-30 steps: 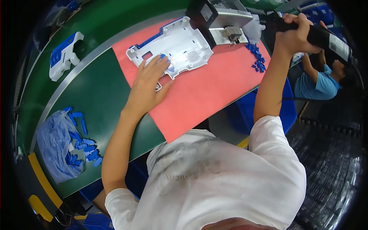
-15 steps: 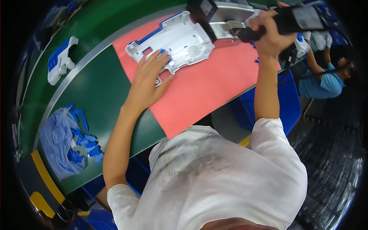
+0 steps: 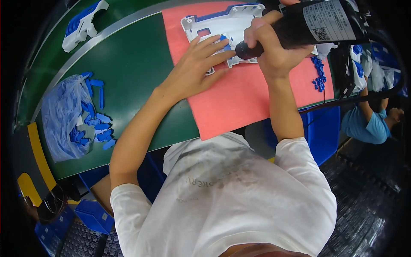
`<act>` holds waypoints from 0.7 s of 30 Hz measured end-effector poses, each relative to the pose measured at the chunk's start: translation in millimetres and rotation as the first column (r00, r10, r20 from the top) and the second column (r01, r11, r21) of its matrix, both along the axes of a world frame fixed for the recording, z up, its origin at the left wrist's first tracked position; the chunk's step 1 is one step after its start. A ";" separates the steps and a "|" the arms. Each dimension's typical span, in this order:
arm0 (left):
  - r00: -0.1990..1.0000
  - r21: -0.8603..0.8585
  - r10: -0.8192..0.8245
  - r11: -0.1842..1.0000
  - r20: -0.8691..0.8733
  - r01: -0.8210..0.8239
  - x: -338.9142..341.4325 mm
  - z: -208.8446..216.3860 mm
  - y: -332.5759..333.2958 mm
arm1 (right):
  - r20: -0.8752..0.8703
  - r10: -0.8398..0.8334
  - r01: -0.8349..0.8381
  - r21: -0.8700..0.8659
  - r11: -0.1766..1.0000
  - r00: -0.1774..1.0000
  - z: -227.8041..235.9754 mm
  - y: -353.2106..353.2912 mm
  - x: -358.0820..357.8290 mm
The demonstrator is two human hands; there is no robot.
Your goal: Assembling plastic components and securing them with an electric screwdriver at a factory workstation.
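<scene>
A white plastic housing shell [image 3: 235, 23] with a blue edge strip lies on a pink mat [image 3: 239, 103]. Spread fingers of my left hand [image 3: 188, 73] rest on the shell's near left part, beside a small blue piece [image 3: 224, 41] set in it. My right hand [image 3: 276, 53] is wrapped round a black electric screwdriver [image 3: 295, 25], tilted over the shell's right side. Its dark nose points toward my left fingertips. The bit's tip cannot be made out, and tool and hand cover part of the shell.
A clear bag [image 3: 64, 115] spills blue plastic pieces [image 3: 102, 126] on the green table's left. Another white-and-blue housing [image 3: 83, 25] lies beyond the metal rail. Small blue parts [image 3: 318, 75] sit on the mat's right. Right: a blue bin [image 3: 323, 132] and a co-worker [image 3: 368, 124].
My right hand has brought the screwdriver left, from the metal device beside the shell to over the shell. My left hand stays on the shell. The whole view has shifted.
</scene>
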State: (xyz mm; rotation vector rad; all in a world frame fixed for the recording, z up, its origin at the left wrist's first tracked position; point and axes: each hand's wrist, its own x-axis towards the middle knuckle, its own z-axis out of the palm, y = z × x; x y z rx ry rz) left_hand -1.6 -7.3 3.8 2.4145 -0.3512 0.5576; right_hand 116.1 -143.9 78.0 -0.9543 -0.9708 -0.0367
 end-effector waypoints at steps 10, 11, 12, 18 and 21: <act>1.000 -0.021 0.002 1.000 0.009 -0.002 0.7 -1.2 0.5 | -0.195 -0.174 0.128 -0.225 0.966 0.965 7.7 -0.8 -22.7; 1.000 -0.023 0.004 1.000 0.009 -0.004 0.4 -1.0 0.2 | -0.195 -0.172 0.126 -0.228 0.966 0.966 5.3 -0.6 -22.1; 1.000 -0.028 0.012 1.000 -0.002 -0.012 -0.1 -0.9 -0.1 | -0.129 -0.141 0.116 -0.190 0.975 0.981 0.4 -0.3 -19.8; 1.000 -0.065 -0.005 0.998 -0.010 0.004 2.3 1.2 2.4 | 0.103 -0.023 0.032 -0.090 0.995 0.994 -29.2 -1.9 -3.6; 1.000 -0.075 -0.004 0.997 -0.016 0.002 -0.3 1.0 3.3 | 0.154 -0.041 0.060 -0.122 0.991 0.987 -35.6 -4.6 -8.1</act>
